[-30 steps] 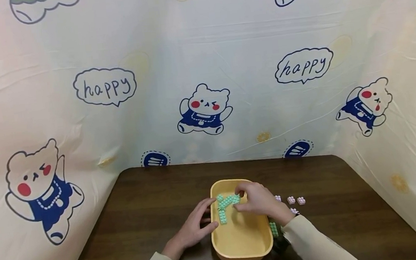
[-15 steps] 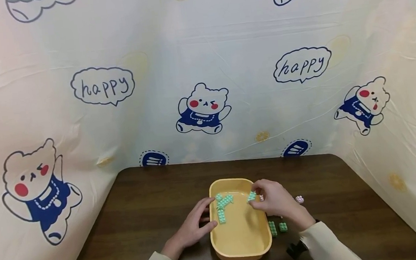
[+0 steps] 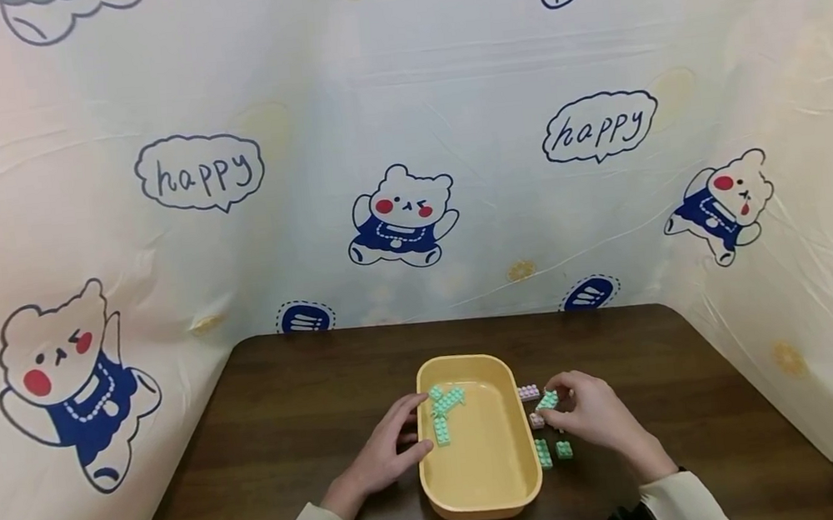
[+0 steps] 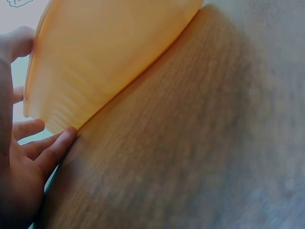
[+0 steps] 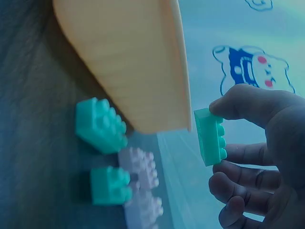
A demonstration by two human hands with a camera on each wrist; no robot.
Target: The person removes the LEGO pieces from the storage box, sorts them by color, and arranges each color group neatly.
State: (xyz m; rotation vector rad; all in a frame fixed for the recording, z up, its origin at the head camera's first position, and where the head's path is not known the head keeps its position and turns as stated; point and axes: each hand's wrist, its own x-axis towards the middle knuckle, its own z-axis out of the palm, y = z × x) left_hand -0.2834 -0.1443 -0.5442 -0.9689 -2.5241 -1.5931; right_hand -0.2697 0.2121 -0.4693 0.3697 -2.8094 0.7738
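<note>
A yellow plastic bin (image 3: pixel 483 480) stands on the table, with several mint-green building blocks (image 3: pixel 442 431) lying along its left side. My left hand (image 3: pixel 379 460) rests against the bin's left side, fingers extended; in the left wrist view the fingertips touch the bin's outer wall (image 4: pixel 109 47). Right of the bin, my right hand (image 3: pixel 601 416) pinches a mint-green building block (image 5: pixel 209 137) between thumb and fingers, raised above the table. Under and beside that hand lie pale pink blocks (image 3: pixel 528 393). Two more green blocks, a longer one (image 3: pixel 543 454) and a shorter one (image 3: pixel 564 450), lie nearer me.
The dark wooden table (image 3: pixel 308 388) extends on both sides of the bin. Behind it hangs a printed curtain (image 3: pixel 501 201) with cartoon bears. Black straps with small devices (image 3: pixel 632 518) sit at both wrists.
My right hand has lifted a green block out of the bin and carried it right, past the rim, over the blocks on the table. My left hand has stayed at the bin's left side.
</note>
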